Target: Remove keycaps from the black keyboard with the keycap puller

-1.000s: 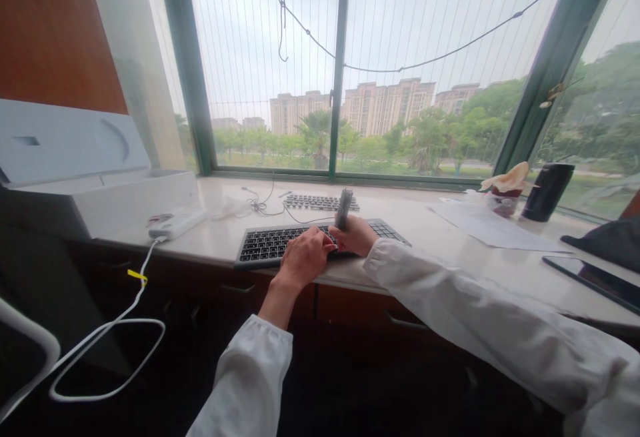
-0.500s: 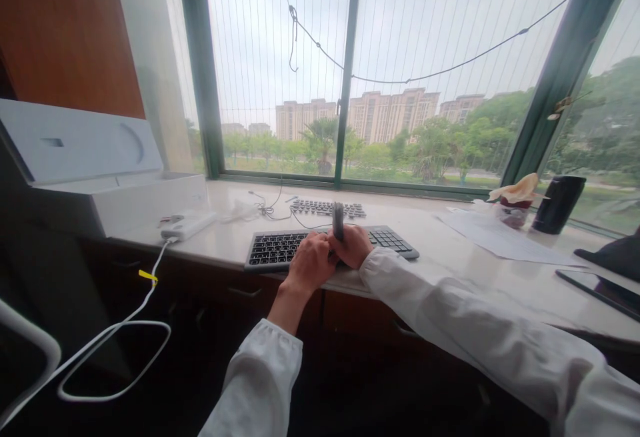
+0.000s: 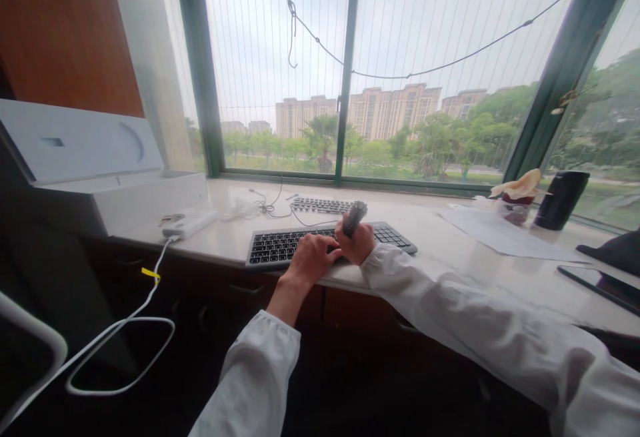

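A dark keyboard (image 3: 275,248) with a grey frame lies along the front edge of the counter. My left hand (image 3: 313,257) rests over its middle, fingers bent down onto the keys and the thumb stretched to the right, apart from the forefinger. Beside it, my right hand (image 3: 357,245) is wrapped round a thick dark grey handle (image 3: 356,217) that stands up from the fist and leans right. The handle's lower end is hidden by my hands, so its kind does not show. Behind lies a spread of small dark keycaps (image 3: 320,205) in rows.
A thin dark cable (image 3: 270,209) runs behind the keyboard. On the left are an open white box (image 3: 145,200) and a white device (image 3: 187,225) with a cord. Papers (image 3: 495,233), a black cup (image 3: 563,200) and a dark tablet-like slab (image 3: 600,283) are on the right.
The handle in my right hand has tipped from upright to the right, and that hand has turned and drawn slightly away from the left. My left hand has stayed over the keyboard.
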`<state>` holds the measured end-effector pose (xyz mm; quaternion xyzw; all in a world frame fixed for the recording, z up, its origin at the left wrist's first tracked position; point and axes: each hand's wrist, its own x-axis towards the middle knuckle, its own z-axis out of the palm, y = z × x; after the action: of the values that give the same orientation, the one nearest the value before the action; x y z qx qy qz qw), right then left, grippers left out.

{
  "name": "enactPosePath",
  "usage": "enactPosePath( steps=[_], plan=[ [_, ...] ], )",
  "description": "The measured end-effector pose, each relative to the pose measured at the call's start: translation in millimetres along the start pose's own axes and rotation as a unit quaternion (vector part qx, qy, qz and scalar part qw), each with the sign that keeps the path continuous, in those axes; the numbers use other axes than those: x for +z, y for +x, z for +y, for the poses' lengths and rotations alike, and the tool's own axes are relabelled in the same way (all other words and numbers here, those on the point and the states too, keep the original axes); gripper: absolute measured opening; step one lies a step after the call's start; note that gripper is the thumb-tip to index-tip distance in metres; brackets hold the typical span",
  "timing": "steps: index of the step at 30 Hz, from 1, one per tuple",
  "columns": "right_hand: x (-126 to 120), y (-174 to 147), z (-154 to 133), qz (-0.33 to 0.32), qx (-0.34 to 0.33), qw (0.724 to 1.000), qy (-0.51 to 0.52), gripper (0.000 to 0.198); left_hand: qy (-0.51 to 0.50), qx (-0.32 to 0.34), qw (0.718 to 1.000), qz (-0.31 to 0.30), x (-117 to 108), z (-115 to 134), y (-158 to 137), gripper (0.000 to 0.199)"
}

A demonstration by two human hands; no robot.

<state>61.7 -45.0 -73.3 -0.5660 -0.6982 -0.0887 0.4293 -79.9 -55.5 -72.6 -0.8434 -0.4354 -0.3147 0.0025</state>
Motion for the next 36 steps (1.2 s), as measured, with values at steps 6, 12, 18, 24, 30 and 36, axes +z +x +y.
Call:
enactPosePath(
  steps=[6,12,18,24,30,36],
  plan=[
    [-6,6,-2,0.091,0.052,0.994,-0.021,0.03,-0.065,-0.004,0.996,0.059,6,-1,-5,0.021],
    [-21,30,16,0.097,0.056,0.987,0.116,0.043,-0.154,-0.047,0.979,0.122,8,-1,-5,0.018],
    [-36,50,36,-0.126,-0.023,0.958,0.256,0.046,-0.133,-0.059,0.979,0.143,11,0,-6,0.018],
    [-30,40,44,-0.212,-0.059,0.921,0.323,0.041,-0.127,-0.049,0.982,0.131,9,3,-7,0.017],
    [-19,33,51,-0.233,-0.113,0.913,0.314,0.041,-0.113,-0.042,0.984,0.134,8,3,-7,0.016],
    [-15,34,61,-0.233,-0.108,0.918,0.302,0.04,-0.105,-0.019,0.985,0.135,6,6,-7,0.015]
  ],
)
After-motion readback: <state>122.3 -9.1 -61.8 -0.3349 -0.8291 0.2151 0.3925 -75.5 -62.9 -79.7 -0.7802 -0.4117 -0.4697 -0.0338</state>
